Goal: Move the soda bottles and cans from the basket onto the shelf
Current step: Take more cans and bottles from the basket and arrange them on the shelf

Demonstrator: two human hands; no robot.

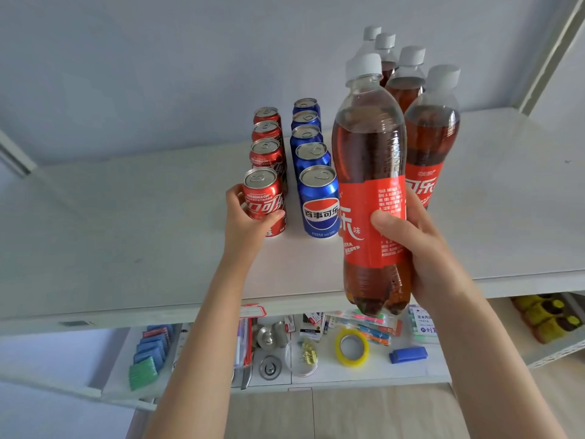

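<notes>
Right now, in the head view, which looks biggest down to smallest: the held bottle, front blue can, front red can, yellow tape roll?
1. The held bottle, largest, though nearest the camera.
2. The front blue can and the front red can: alike, unranked.
3. The yellow tape roll, smallest, but farther away.

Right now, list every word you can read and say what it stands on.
"FIFA WORLD CUP": front red can, gripped by the left hand.
"百事可乐": front blue can.
"乐", "味": cola bottle held by the right hand.
"可乐": rear cola bottle.
Small print on the labels and the lower-shelf packets: too blurred to read.
</notes>
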